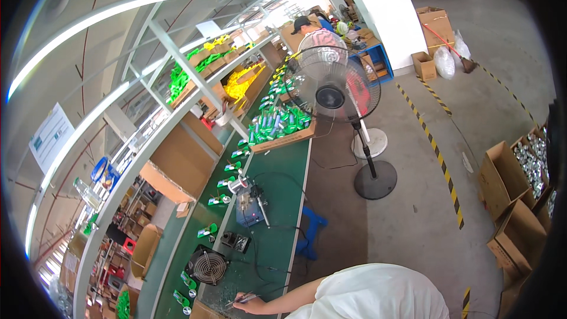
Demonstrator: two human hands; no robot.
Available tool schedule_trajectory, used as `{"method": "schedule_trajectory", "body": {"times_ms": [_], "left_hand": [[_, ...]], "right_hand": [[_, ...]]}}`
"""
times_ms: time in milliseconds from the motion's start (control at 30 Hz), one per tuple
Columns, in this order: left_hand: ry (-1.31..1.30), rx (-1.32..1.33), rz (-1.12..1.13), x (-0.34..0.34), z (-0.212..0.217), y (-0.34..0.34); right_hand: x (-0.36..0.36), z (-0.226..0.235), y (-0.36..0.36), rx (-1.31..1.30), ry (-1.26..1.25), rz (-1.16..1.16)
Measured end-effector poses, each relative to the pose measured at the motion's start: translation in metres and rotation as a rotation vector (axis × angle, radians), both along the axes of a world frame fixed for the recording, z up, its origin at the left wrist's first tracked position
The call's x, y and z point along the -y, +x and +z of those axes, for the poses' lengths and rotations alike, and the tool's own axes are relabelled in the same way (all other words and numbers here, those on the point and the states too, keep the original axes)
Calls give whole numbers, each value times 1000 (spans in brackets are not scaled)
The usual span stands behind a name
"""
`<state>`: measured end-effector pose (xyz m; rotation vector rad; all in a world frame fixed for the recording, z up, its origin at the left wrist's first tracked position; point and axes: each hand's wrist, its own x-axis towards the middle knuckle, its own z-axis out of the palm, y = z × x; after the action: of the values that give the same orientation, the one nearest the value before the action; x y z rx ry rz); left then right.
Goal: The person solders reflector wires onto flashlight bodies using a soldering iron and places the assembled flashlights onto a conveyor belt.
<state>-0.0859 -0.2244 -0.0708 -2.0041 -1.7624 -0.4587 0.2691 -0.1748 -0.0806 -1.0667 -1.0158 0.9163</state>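
My right hand (251, 304) reaches in from the lower right, its fingers closed around a slim pen-like soldering iron (239, 299) with its thin tip pointing left, low over the green bench (283, 201). What the tip touches is too small to make out. My left hand is out of view. Just beyond the right hand stands a black square fan with a round wire guard (208, 266). Past it are a small dark iron stand (236, 241) and a blue-grey soldering station (251, 210) with a wire spool (237, 185). Green parts (188, 280) lie left of the fan.
A box of green assemblies (283, 127) sits farther along the bench. Shelving (201, 82) with green and yellow parts rises on the left. Right of the bench are a blue stool (310, 230), a standing fan (331, 95) and cartons (502, 171). A person (322, 41) works beyond.
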Motion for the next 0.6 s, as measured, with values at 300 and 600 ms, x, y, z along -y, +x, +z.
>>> {"method": "schedule_trajectory", "body": {"times_ms": [300,600], "left_hand": [[101,13,-256,38,17,26],[-145,-110,107,107,73,82]], "right_hand": [[32,-8,23,163,174,-10],[52,-1,18,330,363,-24]]}}
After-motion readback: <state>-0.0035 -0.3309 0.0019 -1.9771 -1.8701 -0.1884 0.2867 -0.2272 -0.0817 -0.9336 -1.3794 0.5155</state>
